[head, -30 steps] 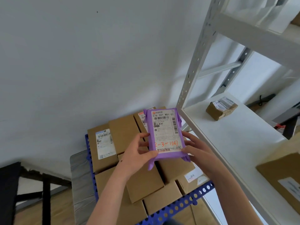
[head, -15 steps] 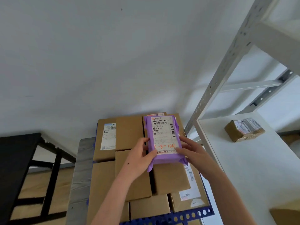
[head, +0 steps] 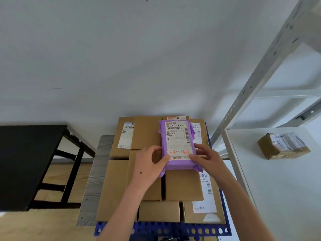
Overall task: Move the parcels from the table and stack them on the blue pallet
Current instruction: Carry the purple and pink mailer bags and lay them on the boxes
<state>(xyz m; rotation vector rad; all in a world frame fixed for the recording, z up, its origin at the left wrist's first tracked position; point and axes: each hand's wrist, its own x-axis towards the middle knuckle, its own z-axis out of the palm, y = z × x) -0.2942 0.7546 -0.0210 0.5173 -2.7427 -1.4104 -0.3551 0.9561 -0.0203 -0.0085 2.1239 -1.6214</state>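
Pallet (head: 156,230) nearly full, we pinch parcel (head: 177,141) w/ left hand (head: 149,164) at its 8 o'clock, right hand (head: 206,159) at 4; next prob. seat it flat on boxes (head: 184,185).

Surroundings: wall, black table, rack frame, floor.
White wall (head: 121,58) fills the upper view, one dark speck (head: 147,0) near the top edge. Black table (head: 26,162) at left, with black legs and crossbars (head: 76,171); light wood floor (head: 34,226) shows beneath and between them. Grey wood-grain board (head: 94,180) lies lengthwise just right of the legs. Perforated grey metal rack upright (head: 257,80) slants up at right, a pale crossbar (head: 286,93) behind it.
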